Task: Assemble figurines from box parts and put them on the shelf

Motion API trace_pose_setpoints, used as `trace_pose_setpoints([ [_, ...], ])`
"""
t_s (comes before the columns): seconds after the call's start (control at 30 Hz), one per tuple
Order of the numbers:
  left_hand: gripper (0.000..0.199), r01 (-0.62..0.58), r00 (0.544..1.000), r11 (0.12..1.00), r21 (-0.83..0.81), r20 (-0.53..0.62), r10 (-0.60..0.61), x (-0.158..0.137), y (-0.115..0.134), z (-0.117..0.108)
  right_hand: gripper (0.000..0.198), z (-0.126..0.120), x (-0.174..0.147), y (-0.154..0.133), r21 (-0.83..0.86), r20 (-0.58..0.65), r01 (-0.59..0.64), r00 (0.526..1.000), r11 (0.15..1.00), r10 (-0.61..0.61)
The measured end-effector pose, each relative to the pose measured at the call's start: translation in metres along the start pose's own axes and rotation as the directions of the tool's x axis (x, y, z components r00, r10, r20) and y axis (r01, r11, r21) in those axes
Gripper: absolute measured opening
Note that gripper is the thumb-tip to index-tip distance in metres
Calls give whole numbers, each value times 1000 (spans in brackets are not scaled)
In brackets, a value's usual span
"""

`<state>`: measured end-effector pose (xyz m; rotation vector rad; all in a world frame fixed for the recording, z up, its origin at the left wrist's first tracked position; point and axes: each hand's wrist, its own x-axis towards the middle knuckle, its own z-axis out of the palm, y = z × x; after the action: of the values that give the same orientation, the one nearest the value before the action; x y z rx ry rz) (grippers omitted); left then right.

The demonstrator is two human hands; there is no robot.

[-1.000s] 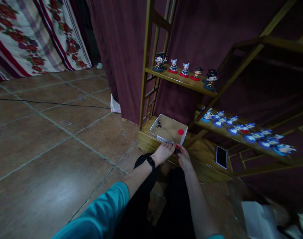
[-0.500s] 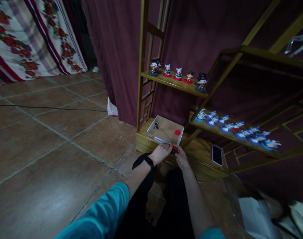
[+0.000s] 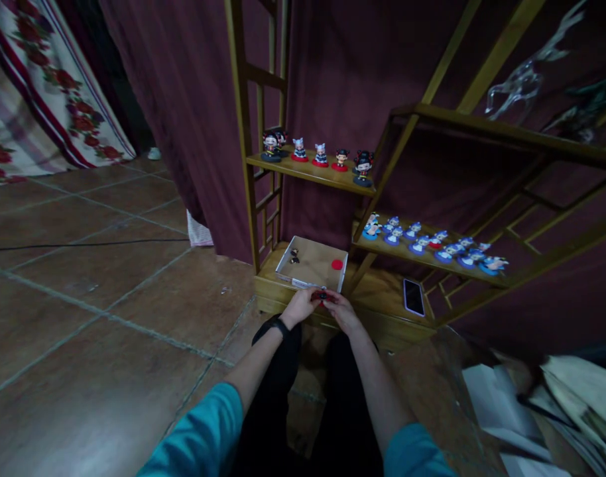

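Observation:
Between my fingertips is a small red and black figurine (image 3: 323, 296), held just in front of the box's near edge. My left hand (image 3: 301, 306) is closed on its left side, and my right hand (image 3: 343, 311) pinches it from the right. Fingers cover much of it, so its details are hard to make out. Beyond my hands a shallow cardboard box (image 3: 310, 255) rests on the low wooden cabinet. Inside lie a round red base (image 3: 337, 264) at the right and a few small dark pieces (image 3: 294, 256) at the left.
An upper shelf (image 3: 307, 169) carries several figurines on red or dark bases. Blue and white figurines (image 3: 419, 244) crowd the lower right shelf. A phone (image 3: 413, 297) lies on the cabinet top. Glass ornaments (image 3: 522, 83) stand upper right; white boxes (image 3: 502, 401) sit on the floor.
My view has swung to the right. My left hand has shifted from over the figurine to its side, so both hands now hold it from opposite sides and more of it shows.

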<state>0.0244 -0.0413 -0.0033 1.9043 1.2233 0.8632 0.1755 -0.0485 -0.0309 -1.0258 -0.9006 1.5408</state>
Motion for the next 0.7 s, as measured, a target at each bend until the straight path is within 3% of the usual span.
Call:
trace_pose_setpoints([
  [0.1, 32, 80, 997, 963, -256, 27, -76, 4, -8, 4, 41, 3, -1, -2, 20, 30, -33, 999, 999, 33],
  [0.23, 25, 212, 977, 840, -499, 124, -173, 8, -17, 8, 34, 5, -1, -3, 32, 66, -69, 996, 997, 67],
  [0.5, 17, 407, 910, 689, -599, 201, -363, 12, -24, 5, 23, 0, 4, 1, 90, 60, -104, 993, 990, 99],
  [0.7, 19, 428, 881, 583, -690, 175, -440, 14, -26, 4, 24, -1, 5, 1, 109, 22, -105, 994, 988, 103],
])
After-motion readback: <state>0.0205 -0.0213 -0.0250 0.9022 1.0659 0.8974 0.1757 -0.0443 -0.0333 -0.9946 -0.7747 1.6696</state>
